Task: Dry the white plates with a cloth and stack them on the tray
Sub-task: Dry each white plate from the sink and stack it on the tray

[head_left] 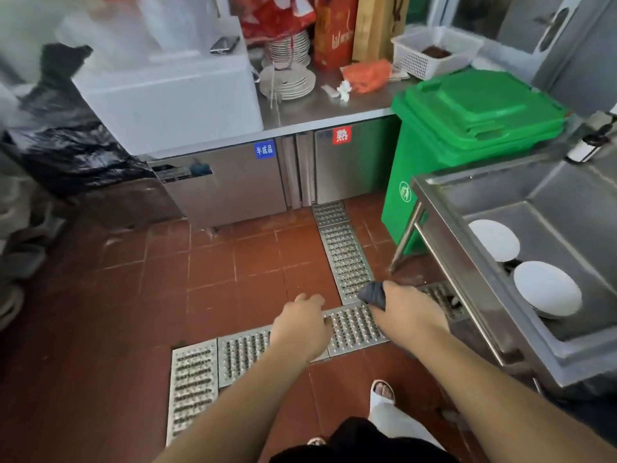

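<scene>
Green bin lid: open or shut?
Shut. The lid lies flat on the green bin, edges meeting the rim all round, with no gap showing. Cannot tell what is inside.

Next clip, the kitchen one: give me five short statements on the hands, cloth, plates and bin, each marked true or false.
1. The right hand grips a dark cloth. True.
2. The left hand holds a white plate. False: it holds nothing.
3. White plates lie in the steel sink. True.
4. The green bin has its lid open. False: the lid is closed.
5. The cloth is touching a plate. False: it is held over the floor, apart from the sink.
</scene>
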A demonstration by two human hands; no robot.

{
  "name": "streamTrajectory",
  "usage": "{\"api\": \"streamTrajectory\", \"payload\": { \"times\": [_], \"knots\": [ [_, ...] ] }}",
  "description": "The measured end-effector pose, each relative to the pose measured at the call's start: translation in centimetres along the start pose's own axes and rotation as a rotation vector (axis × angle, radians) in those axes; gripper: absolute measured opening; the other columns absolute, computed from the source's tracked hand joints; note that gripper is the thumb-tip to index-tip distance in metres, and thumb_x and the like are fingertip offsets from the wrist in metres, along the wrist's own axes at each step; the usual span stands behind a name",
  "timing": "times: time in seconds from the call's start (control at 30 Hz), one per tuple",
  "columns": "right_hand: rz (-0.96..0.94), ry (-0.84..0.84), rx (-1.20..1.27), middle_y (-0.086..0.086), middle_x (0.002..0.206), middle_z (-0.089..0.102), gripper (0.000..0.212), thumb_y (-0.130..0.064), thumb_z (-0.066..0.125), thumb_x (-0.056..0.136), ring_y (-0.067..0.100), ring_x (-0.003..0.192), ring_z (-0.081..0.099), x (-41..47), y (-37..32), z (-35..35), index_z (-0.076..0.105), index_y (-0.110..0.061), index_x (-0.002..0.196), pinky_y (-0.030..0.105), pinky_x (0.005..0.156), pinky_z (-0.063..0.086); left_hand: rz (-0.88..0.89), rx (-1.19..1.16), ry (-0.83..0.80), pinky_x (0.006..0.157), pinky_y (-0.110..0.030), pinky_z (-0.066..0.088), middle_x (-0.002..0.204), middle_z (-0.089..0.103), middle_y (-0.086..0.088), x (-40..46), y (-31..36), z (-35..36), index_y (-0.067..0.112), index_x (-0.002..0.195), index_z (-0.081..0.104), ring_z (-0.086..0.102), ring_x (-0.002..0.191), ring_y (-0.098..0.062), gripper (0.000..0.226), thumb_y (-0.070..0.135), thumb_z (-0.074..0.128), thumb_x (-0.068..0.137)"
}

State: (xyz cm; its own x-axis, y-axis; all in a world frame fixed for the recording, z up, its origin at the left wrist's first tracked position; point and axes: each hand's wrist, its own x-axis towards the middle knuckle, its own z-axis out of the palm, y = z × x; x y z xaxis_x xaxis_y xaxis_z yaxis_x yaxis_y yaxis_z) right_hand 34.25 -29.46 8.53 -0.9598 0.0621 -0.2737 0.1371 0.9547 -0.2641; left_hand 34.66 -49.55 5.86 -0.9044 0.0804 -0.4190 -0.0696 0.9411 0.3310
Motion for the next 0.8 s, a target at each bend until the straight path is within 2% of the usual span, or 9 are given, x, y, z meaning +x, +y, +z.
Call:
{"api": "streamTrajectory", "payload": {
  "times": [0.1,0.23,0.3,0.43,0.57,0.8],
  "knots": [
    [-0.037,-0.023,-0.034,0.000,0.094,0.069,0.015,-0.044,0.051,0.101,0.029,0.082,0.065,4.4,-0.2,-0.2,0.049,-0.029,0.096,0.034,0.066,0.042,-0.022,0.009,-0.040,0.095,-0.048,0.056,0.148,0.052,-0.010,3.6,0.7,-0.7,0.026,0.140,0.055,0.057,0.127,-0.033,0.042,0.034,0.053,0.099],
    [-0.090,-0.041,-0.030,-0.007,0.082,0.058,0.013,-0.043,0.048,0.101,0.024,0.075,0.060,11.2,0.6,-1.4,0.050,-0.031,0.095,0.033,0.062,0.046,-0.048,0.038,-0.041,0.089,-0.049,0.055,0.123,0.057,-0.007,9.8,3.2,-2.4,0.019,0.113,0.054,0.057,0.116,-0.034,0.021,0.029,0.048,0.096],
    [-0.116,-0.068,-0.036,-0.008,0.081,0.061,0.013,-0.042,0.049,0.101,0.023,0.076,0.064,14.3,1.3,-2.6,0.049,-0.032,0.092,0.034,0.063,0.053,-0.051,0.058,-0.040,0.091,-0.049,0.055,0.124,0.058,-0.007,12.6,5.0,-3.7,0.018,0.121,0.056,0.057,0.117,-0.033,0.029,0.029,0.048,0.096],
    [-0.182,-0.035,-0.051,-0.008,0.081,0.064,0.016,-0.041,0.053,0.101,0.020,0.075,0.068,20.8,3.1,-5.8,0.056,-0.026,0.098,0.037,0.067,0.061,-0.037,0.062,0.002,0.099,-0.050,0.055,0.135,0.059,-0.005,18.2,9.0,-6.6,0.022,0.138,0.056,0.058,0.124,-0.030,0.042,0.029,0.048,0.098],
    [-0.159,-0.022,-0.012,-0.010,0.075,0.062,0.017,-0.038,0.055,0.103,0.013,0.067,0.066,26.5,5.0,-7.7,0.052,-0.029,0.089,0.039,0.064,0.064,-0.025,0.078,0.004,0.101,-0.050,0.055,0.137,0.059,-0.004,23.3,12.4,-8.0,0.022,0.139,0.057,0.058,0.124,-0.029,0.041,0.026,0.048,0.099],
    [-0.005,-0.064,0.052,-0.005,0.080,0.064,0.018,-0.041,0.055,0.101,0.015,0.070,0.066,33.1,8.7,-9.8,0.056,-0.024,0.101,0.040,0.067,0.063,0.087,0.120,-0.055,0.097,-0.049,0.057,0.136,0.059,-0.002,32.7,16.9,-9.5,0.026,0.141,0.056,0.060,0.121,-0.027,0.046,0.027,0.049,0.095]
  ]
}}
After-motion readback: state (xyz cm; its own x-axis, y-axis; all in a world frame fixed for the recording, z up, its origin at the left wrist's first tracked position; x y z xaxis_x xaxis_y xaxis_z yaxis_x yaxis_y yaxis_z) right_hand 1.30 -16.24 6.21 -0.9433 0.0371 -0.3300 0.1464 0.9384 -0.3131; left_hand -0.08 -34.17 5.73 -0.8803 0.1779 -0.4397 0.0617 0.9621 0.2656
